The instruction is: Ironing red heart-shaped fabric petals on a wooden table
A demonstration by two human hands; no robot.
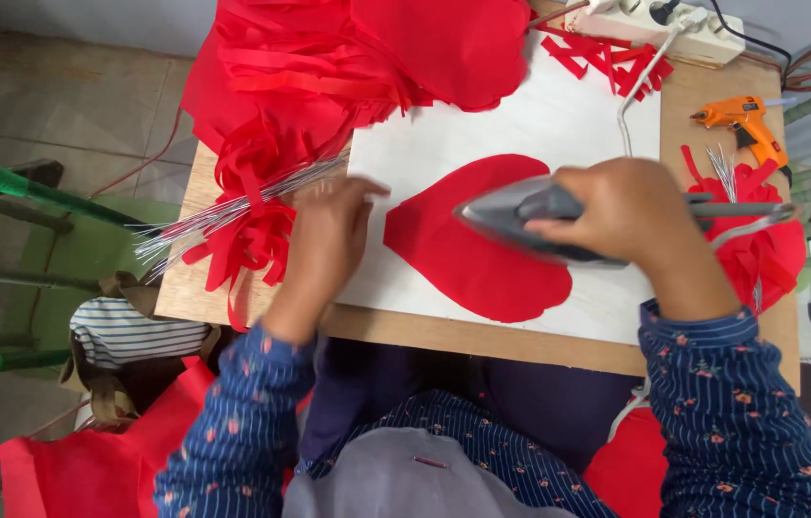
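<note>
A red heart-shaped piece of fabric [468,259] lies flat on a white board [540,125] on a small wooden table [482,336]. My right hand [621,206] grips the handle of a grey clothes iron [511,213], whose pointed tip rests over the upper middle of the heart. My left hand [324,230] lies with fingers spread on the board's left edge, just left of the heart and touching a bundle of thin silver wires [223,213].
Piles of red fabric strips [281,86] cover the table's back left. An orange glue gun [746,125] lies at the right, a white power strip [655,24] at the back. More red scraps [770,249] sit at the right edge. A striped bag [122,331] hangs at the left.
</note>
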